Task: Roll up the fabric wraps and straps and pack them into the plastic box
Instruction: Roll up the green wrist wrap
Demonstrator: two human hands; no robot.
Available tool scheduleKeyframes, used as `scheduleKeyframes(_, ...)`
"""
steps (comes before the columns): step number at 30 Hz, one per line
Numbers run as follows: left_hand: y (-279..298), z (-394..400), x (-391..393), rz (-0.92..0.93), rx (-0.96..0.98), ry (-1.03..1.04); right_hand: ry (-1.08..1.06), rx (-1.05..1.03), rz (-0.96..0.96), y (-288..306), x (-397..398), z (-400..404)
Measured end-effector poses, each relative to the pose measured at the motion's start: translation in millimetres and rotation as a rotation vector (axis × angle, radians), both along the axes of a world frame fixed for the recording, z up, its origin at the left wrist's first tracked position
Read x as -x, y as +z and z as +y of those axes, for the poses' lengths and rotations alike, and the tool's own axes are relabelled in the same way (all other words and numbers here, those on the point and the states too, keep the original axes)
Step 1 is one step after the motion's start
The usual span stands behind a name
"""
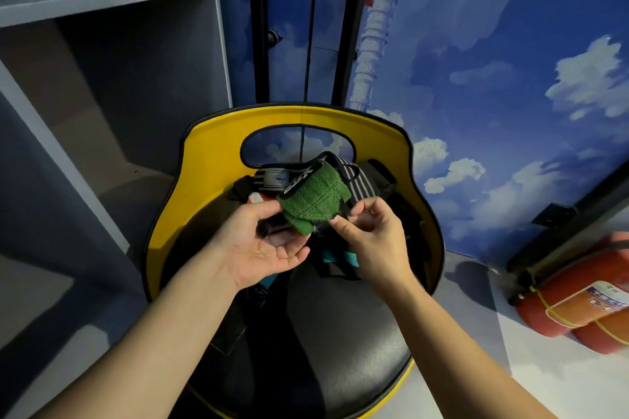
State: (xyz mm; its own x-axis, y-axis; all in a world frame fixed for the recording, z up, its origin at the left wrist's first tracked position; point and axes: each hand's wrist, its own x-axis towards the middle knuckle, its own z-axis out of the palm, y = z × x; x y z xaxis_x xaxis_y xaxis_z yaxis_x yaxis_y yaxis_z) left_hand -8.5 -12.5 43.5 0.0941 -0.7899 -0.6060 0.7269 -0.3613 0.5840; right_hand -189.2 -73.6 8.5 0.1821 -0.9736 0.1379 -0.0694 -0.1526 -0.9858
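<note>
We are holding a partly rolled green woven fabric wrap point(315, 202) above the seat of a yellow-shelled chair with a black padded cushion point(340, 323). The left hand point(262, 245) is lying palm up with thumb and fingers closing on the roll's lower left edge, probably to keep the coil from loosening. The right hand point(371, 231) is pinching the roll's lower right corner with curled fingers, seemingly at a loose end or tab (too small to tell which). Behind the roll, a grey-and-black striped elastic strap point(362, 185) and a teal-and-black strap point(340, 258) are lying unrolled in a heap on the seat, so we are judging most of the task as not yet done. The plastic box is not showing in this view. A red fire extinguisher point(578, 299) is lying on the floor to the right, well apart.
</note>
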Motion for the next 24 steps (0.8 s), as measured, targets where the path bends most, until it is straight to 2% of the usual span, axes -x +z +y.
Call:
scheduleKeyframes(3,0.1,1.4,-2.6,0.002,0.005,-0.011,-0.075,0.058,0.097,0.4,2.3,1.4)
scheduleKeyframes(5,0.1,2.2,-3.9,-0.006,0.009,-0.008,-0.006,0.01,0.166,1.5,1.1,1.6)
scheduleKeyframes(6,0.4,2.6,-4.3,-0.019,0.014,-0.009,0.061,-0.063,0.141,5.7,-0.8,4.1)
scheduleKeyframes(9,1.5,4.0,-4.0,-0.098,0.051,-0.033,0.289,-0.405,-0.123,17.8,-0.9,6.1)
scheduleKeyframes(12,0.1,5.0,-2.4,-0.249,0.088,-0.103,0.418,-0.706,-0.407,28.8,7.4,2.8)
scheduleKeyframes(13,-0.4,5.9,-1.4,-0.307,0.096,-0.138,0.44,-0.727,-0.432,27.6,10.3,0.6)
scheduleKeyframes(17,-3.2,7.0,4.2,-0.511,0.171,-0.252,0.42,-0.646,-0.332,21.6,6.0,0.4)
scheduleKeyframes(19,-4.1,7.1,6.0,-0.597,0.206,-0.265,0.403,-0.634,-0.36,22.1,4.6,1.3)
scheduleKeyframes(21,-5.6,8.2,5.6,-0.647,0.235,-0.274,0.401,-0.611,-0.401,18.7,6.6,0.2)
scheduleKeyframes(24,-6.9,10.5,1.7,-0.64,0.278,-0.306,0.369,-0.535,-0.365,18.3,6.6,2.3)
